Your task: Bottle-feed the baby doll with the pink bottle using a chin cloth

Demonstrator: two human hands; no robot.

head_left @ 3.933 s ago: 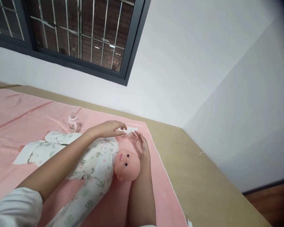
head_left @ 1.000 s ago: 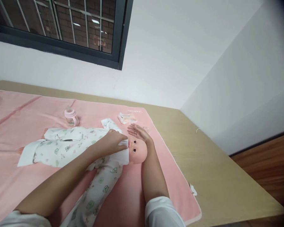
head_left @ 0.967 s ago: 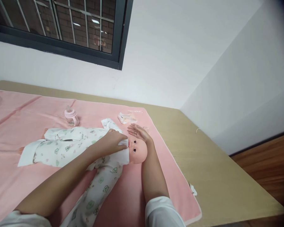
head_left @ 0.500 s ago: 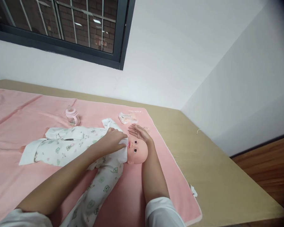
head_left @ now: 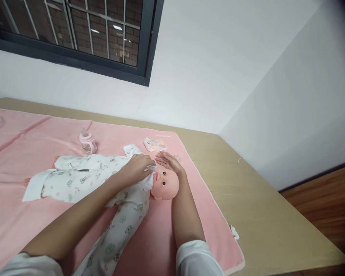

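A baby doll [head_left: 164, 184] in a white printed romper [head_left: 83, 176] lies on a pink blanket [head_left: 25, 134], head to the right. My left hand [head_left: 136, 168] is closed on a small white cloth [head_left: 147, 180] pressed at the doll's chin and neck. My right hand [head_left: 169, 163] lies flat and open along the far side of the doll's head, fingers together and pointing left.
A pink baby bottle [head_left: 87, 142] stands behind the doll. A small white packet [head_left: 155, 144] lies near the blanket's far corner, with a crumpled white cloth [head_left: 130, 148] beside it. The tan table [head_left: 261, 214] ends at the right, with walls behind it.
Since 3.9 s ago my left hand has come from the packet to the doll's chin with a white cloth. In the last second the cloth has slid off the mouth toward the neck.
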